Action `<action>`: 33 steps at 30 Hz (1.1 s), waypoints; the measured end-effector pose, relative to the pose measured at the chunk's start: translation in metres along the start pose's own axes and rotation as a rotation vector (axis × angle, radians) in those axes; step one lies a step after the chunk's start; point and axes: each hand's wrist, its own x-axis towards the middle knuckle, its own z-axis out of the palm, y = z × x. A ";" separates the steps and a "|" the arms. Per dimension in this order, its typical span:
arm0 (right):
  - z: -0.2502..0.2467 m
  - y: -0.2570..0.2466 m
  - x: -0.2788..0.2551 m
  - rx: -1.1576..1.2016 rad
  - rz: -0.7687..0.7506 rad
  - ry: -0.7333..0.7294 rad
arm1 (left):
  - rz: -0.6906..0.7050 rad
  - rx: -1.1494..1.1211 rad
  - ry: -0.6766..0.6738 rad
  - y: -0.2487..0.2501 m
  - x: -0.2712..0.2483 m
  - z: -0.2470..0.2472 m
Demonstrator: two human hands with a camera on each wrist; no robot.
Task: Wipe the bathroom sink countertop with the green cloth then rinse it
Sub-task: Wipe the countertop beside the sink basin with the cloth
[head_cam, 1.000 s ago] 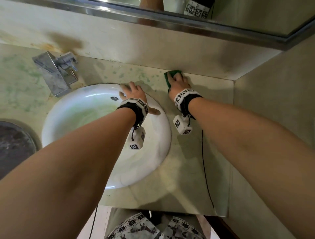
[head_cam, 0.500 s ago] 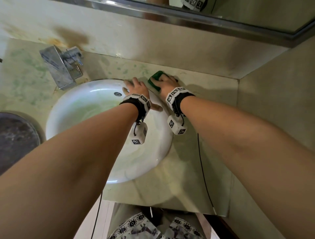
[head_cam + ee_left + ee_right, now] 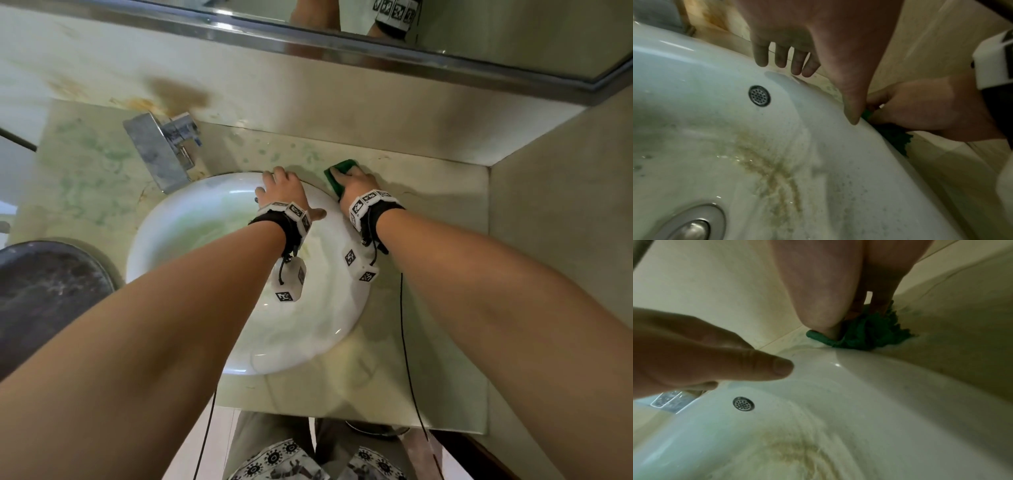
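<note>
The green cloth (image 3: 337, 172) lies bunched on the pale marble countertop (image 3: 428, 212), behind the right side of the white sink (image 3: 191, 260) and close to the back wall. My right hand (image 3: 349, 180) grips the cloth and presses it down on the counter; in the right wrist view the thumb and fingers close on the green cloth (image 3: 865, 335). My left hand (image 3: 279, 183) rests flat on the sink's back rim with its fingers straight. In the left wrist view the left hand's fingers (image 3: 781, 60) reach over the rim, beside the cloth (image 3: 894, 139).
A chrome faucet (image 3: 159, 152) stands at the back left of the sink. A dark round object (image 3: 44, 291) sits at the left edge. The back wall and a side wall (image 3: 565, 240) box in the right counter corner. Brown stains streak the basin (image 3: 772, 170).
My right hand swept the cloth left along the back of the counter towards the left hand, then slightly back to the right. The left hand stayed on the sink rim.
</note>
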 end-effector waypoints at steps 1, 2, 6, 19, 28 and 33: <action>0.000 -0.002 -0.001 -0.006 0.016 0.007 | -0.009 0.007 0.013 -0.008 0.000 -0.003; 0.000 -0.003 -0.002 -0.028 0.020 0.021 | -0.020 0.013 0.017 -0.016 0.000 -0.006; 0.000 -0.007 -0.005 -0.018 0.051 0.058 | -0.109 0.005 -0.022 -0.047 0.005 -0.013; -0.001 -0.015 -0.004 0.083 0.254 0.162 | -0.237 -0.106 -0.099 -0.072 0.026 -0.032; -0.007 -0.035 0.016 -0.007 0.212 0.061 | -0.262 -0.104 -0.107 -0.068 0.034 -0.028; -0.013 -0.056 0.036 -0.075 0.057 0.085 | -0.274 -0.081 -0.079 -0.067 0.036 -0.021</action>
